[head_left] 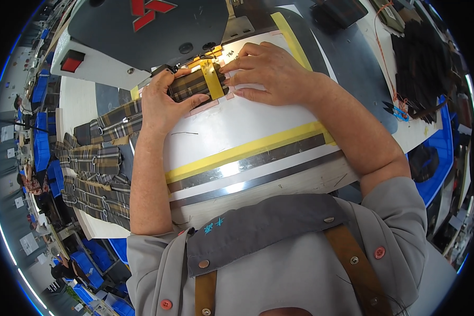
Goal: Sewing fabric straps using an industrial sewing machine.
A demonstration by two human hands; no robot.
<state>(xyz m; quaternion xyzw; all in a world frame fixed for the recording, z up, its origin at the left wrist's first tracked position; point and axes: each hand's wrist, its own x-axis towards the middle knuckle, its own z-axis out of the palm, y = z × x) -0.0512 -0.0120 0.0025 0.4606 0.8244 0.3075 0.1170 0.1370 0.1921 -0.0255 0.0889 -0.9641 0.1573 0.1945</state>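
A plaid fabric strip (188, 87) in brown, black and grey lies on the white work plate under the machine head. My left hand (160, 102) spans it, fingers along the far edge and thumb along the near edge, holding it between them. A yellow band (211, 79) crosses the strip near its right end, by lit brass-coloured machine parts (214, 52). My right hand (271, 71) rests to the right of that end, fingers spread and slightly bent, with fingertips at the dark tip of the fabric. What lies beneath the right fingertips is hidden.
A dark machine head (158, 31) with a red switch (72, 61) overhangs the far side. Plaid pieces (92, 158) are stacked at the left. Yellow tape (247, 150) edges the white plate. Blue-handled snips (400, 112) and dark material (421, 63) lie right, above a blue bin (441, 158).
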